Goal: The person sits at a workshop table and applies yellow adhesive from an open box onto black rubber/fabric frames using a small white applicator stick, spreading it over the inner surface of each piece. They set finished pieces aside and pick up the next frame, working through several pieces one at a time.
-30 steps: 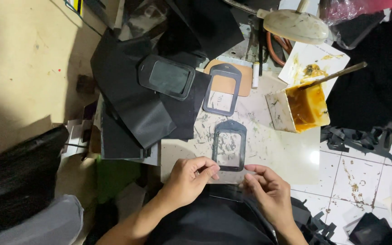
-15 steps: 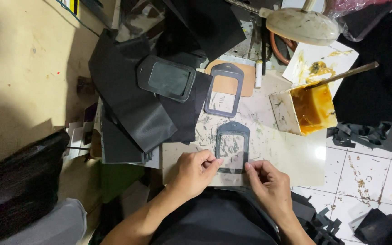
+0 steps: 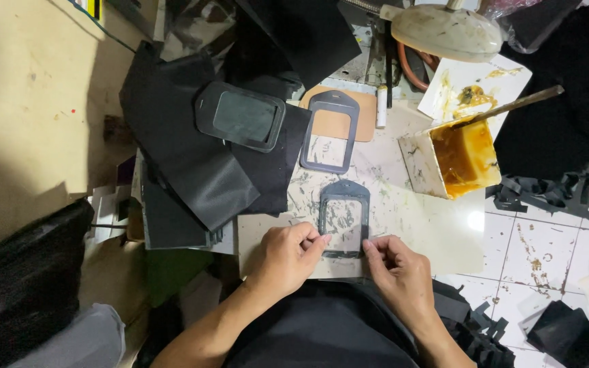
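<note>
Cluttered tabletop [image 3: 438,238], glue tub [image 3: 461,158] on the right; the dark frame [image 3: 343,217] lies flat at centre, left hand [image 3: 288,257] and right hand [image 3: 398,271] pinching its lower corners, seemingly pressing it down; next needs even fingertip pressure

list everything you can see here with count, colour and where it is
frame piece under the hands: 1, dark grey, on the work board in front of the person
second frame piece: 1, dark grey, further up the board, lying over a tan sheet
tan sheet: 1, tan, under the second frame piece
windowed holder: 1, black, on the black sheets
black sheets: several, black, piled left of the board
work board: 1, pale and glue-marked, centre
glue tub: 1, white with amber glue, right of the board
brush stick: 1, brown, resting in the tub
black offcuts: many, black, on the tiled floor at right
left hand: 1, fingertips at the frame's lower left edge
right hand: 1, fingertips at the frame's lower right edge
</note>
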